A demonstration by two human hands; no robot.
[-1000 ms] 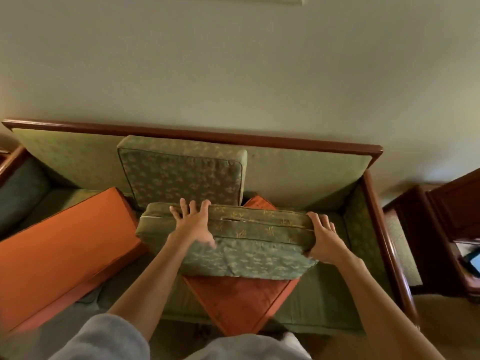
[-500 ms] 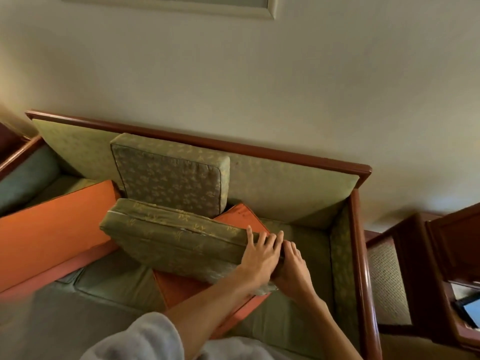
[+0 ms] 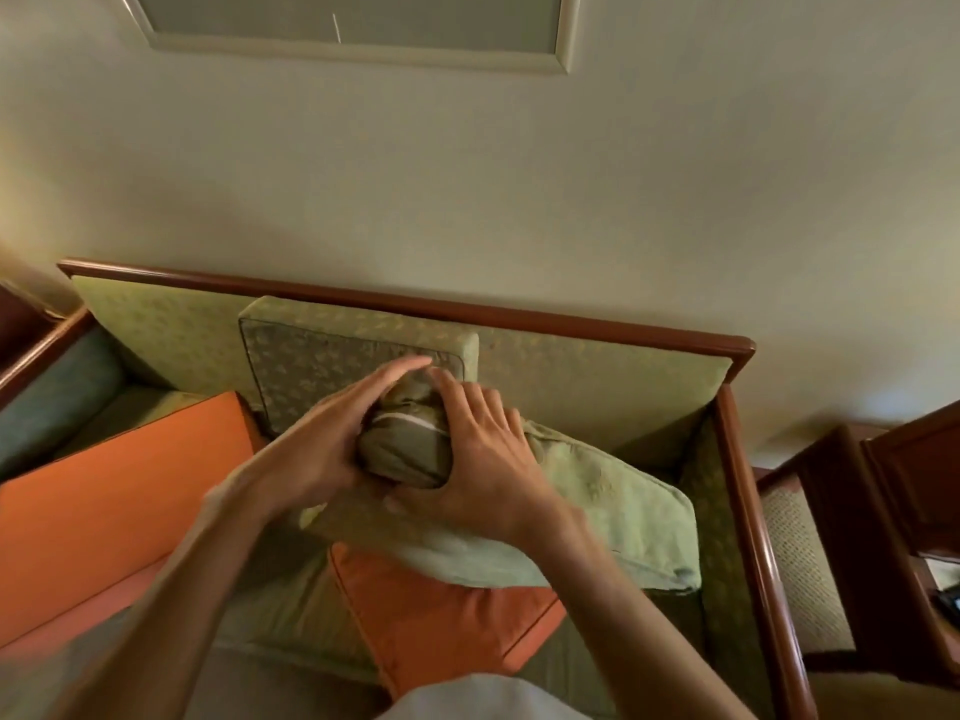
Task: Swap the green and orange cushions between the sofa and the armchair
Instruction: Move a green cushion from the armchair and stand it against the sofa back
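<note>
Both my hands clasp the near corner of a green patterned cushion, which is lifted and tilted over the sofa seat. My left hand grips the corner from the left, and my right hand grips it from the right. Under it lies an orange cushion, cornerwise on the seat. A second green cushion leans upright against the sofa back. A large orange cushion lies slanted at the left.
The sofa has a wooden frame, with its right arm rail close to the held cushion. A cane-seated wooden chair and dark wooden furniture stand to the right. A framed picture hangs on the wall above.
My hands came together on one corner of the green cushion and swung it round, so that it now points to the right and sits higher. The view tilted up.
</note>
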